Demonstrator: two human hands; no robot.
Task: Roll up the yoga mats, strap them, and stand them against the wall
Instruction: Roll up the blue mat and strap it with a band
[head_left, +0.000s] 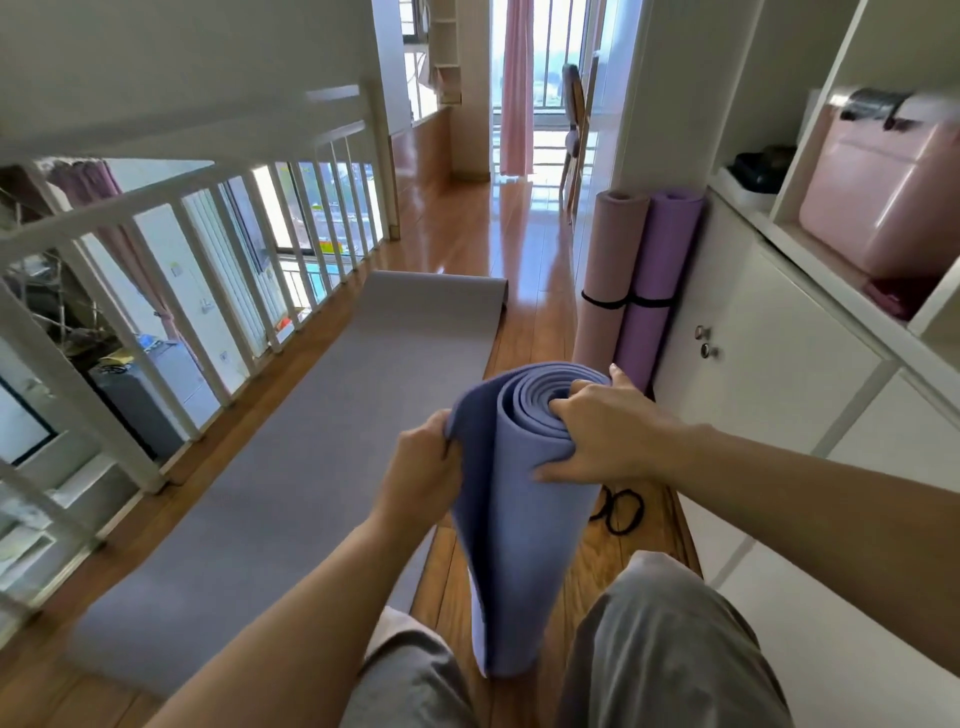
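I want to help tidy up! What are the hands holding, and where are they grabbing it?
Both hold the rolled blue mat. The left hand grips its loose outer edge; the right hand grips the top rim, fingers inside.

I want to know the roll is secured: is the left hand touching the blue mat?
Touching. The head view shows the left hand gripping the loose outer edge of the blue mat, curled round it with no gap.

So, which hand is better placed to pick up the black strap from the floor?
The right hand: the strap lies on the floor just below it, right of the blue mat. The left hand grips the mat's loose outer edge, which would probably open if released.
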